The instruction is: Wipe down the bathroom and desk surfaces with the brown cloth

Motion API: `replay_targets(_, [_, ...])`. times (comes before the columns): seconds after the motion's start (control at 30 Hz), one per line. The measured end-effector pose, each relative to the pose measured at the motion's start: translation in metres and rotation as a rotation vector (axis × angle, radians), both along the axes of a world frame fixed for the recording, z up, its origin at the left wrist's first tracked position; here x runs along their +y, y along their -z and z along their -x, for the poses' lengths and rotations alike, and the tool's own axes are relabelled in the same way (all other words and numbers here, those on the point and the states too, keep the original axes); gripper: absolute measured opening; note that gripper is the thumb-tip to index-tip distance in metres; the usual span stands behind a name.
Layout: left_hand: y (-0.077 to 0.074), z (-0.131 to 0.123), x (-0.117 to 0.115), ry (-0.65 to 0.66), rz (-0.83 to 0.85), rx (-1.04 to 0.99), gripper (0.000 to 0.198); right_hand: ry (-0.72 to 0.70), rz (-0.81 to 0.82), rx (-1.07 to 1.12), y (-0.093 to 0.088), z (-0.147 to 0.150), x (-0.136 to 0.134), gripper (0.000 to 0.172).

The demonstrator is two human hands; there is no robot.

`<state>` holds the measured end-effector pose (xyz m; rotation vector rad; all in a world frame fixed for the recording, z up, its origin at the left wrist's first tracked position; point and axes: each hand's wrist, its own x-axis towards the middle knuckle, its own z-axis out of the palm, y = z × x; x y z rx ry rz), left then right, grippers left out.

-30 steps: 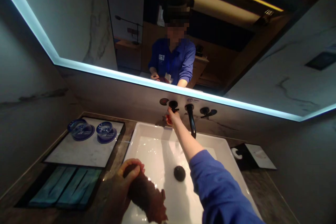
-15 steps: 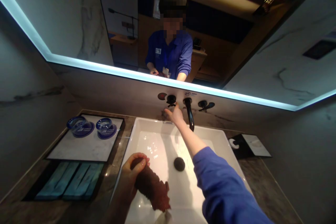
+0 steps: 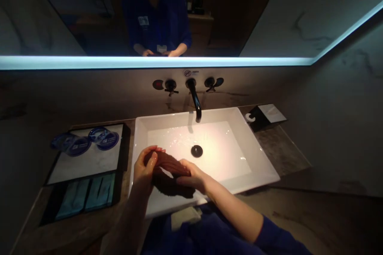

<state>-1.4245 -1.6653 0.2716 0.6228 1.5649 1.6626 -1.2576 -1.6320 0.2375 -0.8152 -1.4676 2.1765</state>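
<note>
Between my two hands a dark reddish-brown cloth [image 3: 169, 163] hangs in folds over the near left part of the white sink [image 3: 255, 145]. My left hand [image 3: 146, 165] is closed on the cloth's left end, thumb on top. On its right end my right hand [image 3: 191, 175] is closed too, the fingers around the fabric. Beyond both hands the black spout [image 3: 196, 101] reaches out from the wall. Below the spout lies the round black drain [image 3: 196, 151]. No running water can be made out.
Black cross taps [image 3: 171, 87] flank the spout. At left, a marble-look tray [image 3: 85, 163] bears glasses [image 3: 103, 137] on blue coasters, with blue-green packets [image 3: 100, 191] in front. A dark holder with a white card [image 3: 271, 113] stands at right. A mirror [image 3: 98, 12] spans the wall.
My right hand has come away from the left tap, back toward me, and taken hold of the cloth's free end. The view has shifted, and the mirror looks darker.
</note>
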Motion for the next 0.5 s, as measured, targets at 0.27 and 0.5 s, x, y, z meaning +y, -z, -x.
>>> replay_targets(0.27, [0.015,0.003,-0.032,0.102,0.082,0.127,0.041,0.337,-1.054,-0.252,-0.033,-0.023,0.017,0.026])
replay_targets(0.5, [-0.068,-0.035,-0.038,-0.060,0.046,-0.194,0.062,0.323,-0.972,-0.346,-0.045,-0.035,0.024,0.058])
